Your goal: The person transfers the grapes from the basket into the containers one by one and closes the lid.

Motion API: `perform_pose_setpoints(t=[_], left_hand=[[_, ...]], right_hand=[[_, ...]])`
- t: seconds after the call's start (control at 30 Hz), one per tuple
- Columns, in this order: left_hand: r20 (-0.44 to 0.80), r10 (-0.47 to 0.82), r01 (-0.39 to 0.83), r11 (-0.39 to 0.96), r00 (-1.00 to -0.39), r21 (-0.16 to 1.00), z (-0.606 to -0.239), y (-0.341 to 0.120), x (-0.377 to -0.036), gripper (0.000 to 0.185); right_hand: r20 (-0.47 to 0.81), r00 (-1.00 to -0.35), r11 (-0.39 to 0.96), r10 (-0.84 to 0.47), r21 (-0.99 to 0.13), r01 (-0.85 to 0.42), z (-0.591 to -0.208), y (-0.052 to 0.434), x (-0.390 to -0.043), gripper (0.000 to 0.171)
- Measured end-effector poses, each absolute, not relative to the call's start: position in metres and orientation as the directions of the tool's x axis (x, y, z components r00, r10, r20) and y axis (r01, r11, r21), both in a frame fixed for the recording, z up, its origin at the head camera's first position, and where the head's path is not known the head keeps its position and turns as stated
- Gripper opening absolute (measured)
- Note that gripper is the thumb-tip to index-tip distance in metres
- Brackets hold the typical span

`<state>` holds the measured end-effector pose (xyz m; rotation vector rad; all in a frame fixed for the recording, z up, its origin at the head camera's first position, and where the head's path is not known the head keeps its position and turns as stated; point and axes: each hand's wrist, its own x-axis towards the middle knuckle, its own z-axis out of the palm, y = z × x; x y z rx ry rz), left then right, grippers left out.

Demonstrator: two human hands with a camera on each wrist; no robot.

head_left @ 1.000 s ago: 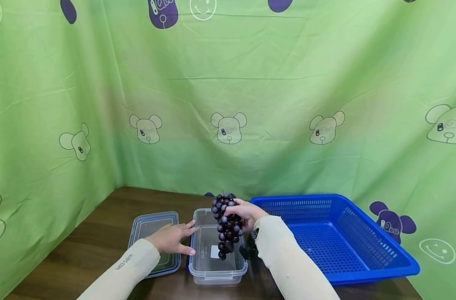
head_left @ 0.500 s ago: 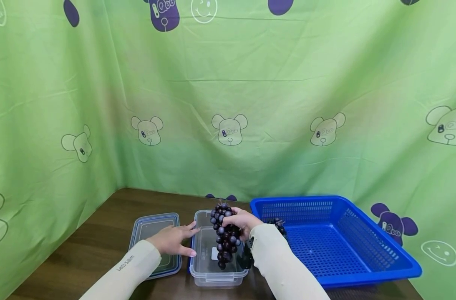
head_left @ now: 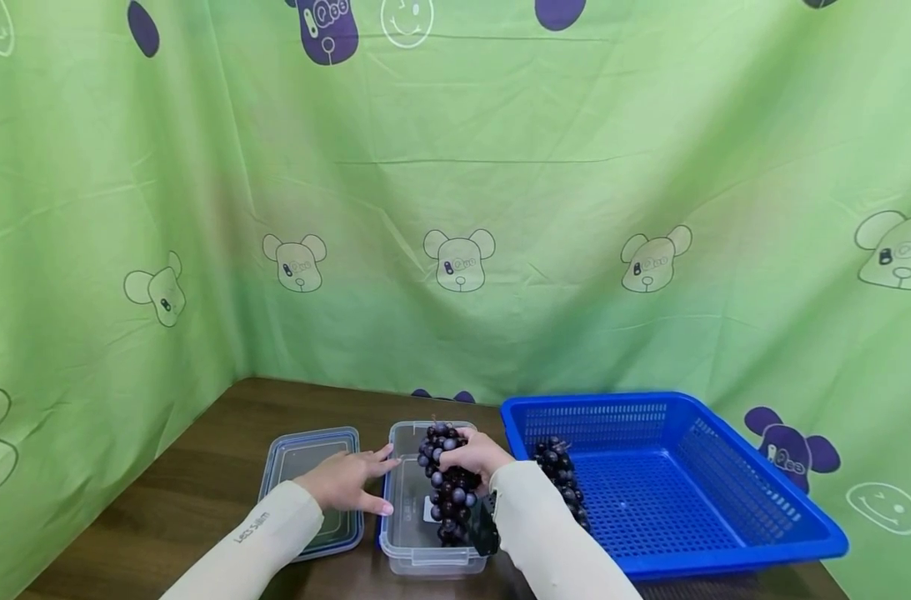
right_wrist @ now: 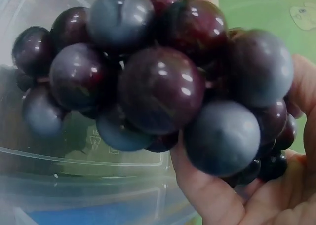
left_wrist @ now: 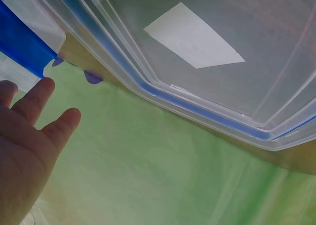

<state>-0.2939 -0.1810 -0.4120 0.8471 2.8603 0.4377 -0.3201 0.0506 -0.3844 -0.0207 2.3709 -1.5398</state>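
Observation:
Dark purple grapes (head_left: pixel 449 500) in a bunch hang from my right hand (head_left: pixel 479 457), whose thumb and fingers grip the upper part. The bunch is over and partly within a clear plastic container (head_left: pixel 410 533); whether it touches the bottom I cannot tell. Up close in the right wrist view, the grapes (right_wrist: pixel 160 89) fill the frame, with the fingers curled around them. My left hand (head_left: pixel 346 482) has its fingers spread at the container's left rim. In the left wrist view, the left hand (left_wrist: pixel 29 131) shows straight fingers beside the container's blue side clip (left_wrist: pixel 24 37).
Left of the container lies a clear lid (head_left: pixel 297 454) with blue edging, partly under the left hand. A blue basket (head_left: pixel 725 554) stands at the right, holding another bunch of dark grapes (head_left: pixel 563 479). A green printed curtain (head_left: pixel 455 333) hangs behind the wooden table (head_left: pixel 125 533).
My right hand has lowered the grapes into the container's opening and shifted slightly left. The bunch in the basket has come into view from behind the right arm. The left hand stays put.

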Motion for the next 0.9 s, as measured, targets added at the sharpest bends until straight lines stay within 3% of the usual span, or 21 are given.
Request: perform_pose_setpoints(t=[0.17,0.4,0.67,0.9], left_hand=[[-0.043,0.552,0.522,0.808,-0.833,0.272,-0.414,-0.181,-0.294,0.072],[-0.057,0.545,0.519,0.821,-0.837,0.238,-0.412,-0.180,-0.296,0.071],[-0.078,0.554,0.523,0.818,-0.829,0.240,-0.410,-0.181,-0.295,0.072],[-0.079,0.567,0.536,0.809,-0.820,0.242,-0.406,-0.179,-0.293,0.072]], right_hand=[[-0.220,-0.962,0.467,-0.161,-0.876,0.122,-0.387,0.046,-0.319,0.071],[-0.216,-0.967,0.491,-0.134,-0.862,0.125,-0.389,0.045,-0.318,0.049],[-0.203,-0.965,0.630,-0.165,-0.775,0.055,-0.384,0.047,-0.316,0.042],[-0.267,-0.944,0.573,-0.191,-0.812,0.114,-0.355,0.067,-0.318,0.039]])
